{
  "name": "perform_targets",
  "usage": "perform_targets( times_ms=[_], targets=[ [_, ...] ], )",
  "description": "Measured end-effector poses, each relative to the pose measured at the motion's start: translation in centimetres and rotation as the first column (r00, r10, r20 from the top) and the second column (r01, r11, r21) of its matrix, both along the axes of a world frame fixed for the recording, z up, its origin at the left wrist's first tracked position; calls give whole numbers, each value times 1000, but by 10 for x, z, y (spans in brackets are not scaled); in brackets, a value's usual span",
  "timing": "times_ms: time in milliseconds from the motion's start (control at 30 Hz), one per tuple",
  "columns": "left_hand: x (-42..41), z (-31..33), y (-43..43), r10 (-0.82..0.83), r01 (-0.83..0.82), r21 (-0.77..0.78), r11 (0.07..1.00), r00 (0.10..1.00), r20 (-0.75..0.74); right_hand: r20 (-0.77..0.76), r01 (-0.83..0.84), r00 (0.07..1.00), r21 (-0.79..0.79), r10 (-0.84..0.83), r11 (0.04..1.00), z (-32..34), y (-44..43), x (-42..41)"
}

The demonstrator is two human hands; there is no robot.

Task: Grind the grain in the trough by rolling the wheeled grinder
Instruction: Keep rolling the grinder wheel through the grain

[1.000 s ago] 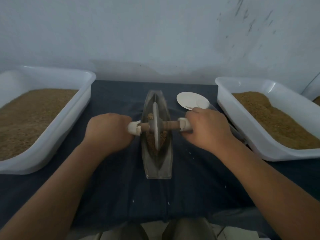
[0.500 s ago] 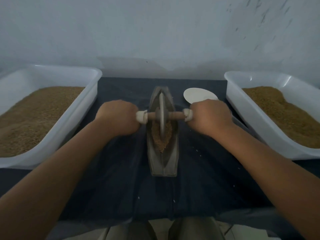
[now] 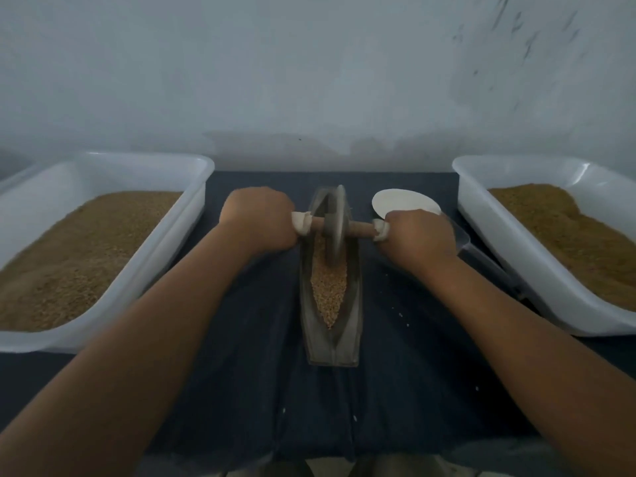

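The bench, draped in dark cloth, carries everything here, and on either flank sits a big white tub: the left tub and the right tub, both heaped with brown meal. Neither touches the work, but both stand near enough that a swinging elbow could knock one.

Down the middle runs the narrow metal trough, lying lengthways away from the person, and the grain lies in its groove, piled towards the near point. That near end is the risk: a hard stroke back could plough kernels over the tip, and a few pale specks already dot the cloth beside it.

The grinder stands on edge at the far end of the trough, its disc in the groove, its wooden axle crossing level above the rim. Pushed much farther, it could climb out over the far lip, I judge.

The left hand is closed in a fist round the left wrapped end of the axle; the right hand is fisted round the right end. Uneven pressure between them would tilt the disc and jam it against a trough wall, or shift the trough sideways.

A small white dish lies just behind the right hand, within knuckle range.
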State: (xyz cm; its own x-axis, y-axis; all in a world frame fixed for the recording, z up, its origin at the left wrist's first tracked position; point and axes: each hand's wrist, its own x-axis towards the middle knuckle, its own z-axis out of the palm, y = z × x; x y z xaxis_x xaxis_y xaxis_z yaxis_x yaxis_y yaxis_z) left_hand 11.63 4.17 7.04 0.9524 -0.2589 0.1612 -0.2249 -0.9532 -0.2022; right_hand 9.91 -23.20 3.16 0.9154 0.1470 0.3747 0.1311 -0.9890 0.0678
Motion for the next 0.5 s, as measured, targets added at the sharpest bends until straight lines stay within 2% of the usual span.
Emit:
perform_targets(
  times_ms=[133,233,367,500],
  targets=[
    [-53,-17,29,-117,112,-46,993,984,-134,115,-114,985,-116,128,987,-6,-13,-53],
    [-71,-25,38,-160,155,-55,986,982,-103,101,-188,975,-115,200,975,-7,-19,-68],
    [-29,-16,22,-107,101,-53,993,987,-120,118,-71,990,-91,81,993,-3,-7,-31],
    [8,-13,11,-24,24,-60,998,1000,6,127,21,992,-17,-19,1000,14,11,3]
  ],
)
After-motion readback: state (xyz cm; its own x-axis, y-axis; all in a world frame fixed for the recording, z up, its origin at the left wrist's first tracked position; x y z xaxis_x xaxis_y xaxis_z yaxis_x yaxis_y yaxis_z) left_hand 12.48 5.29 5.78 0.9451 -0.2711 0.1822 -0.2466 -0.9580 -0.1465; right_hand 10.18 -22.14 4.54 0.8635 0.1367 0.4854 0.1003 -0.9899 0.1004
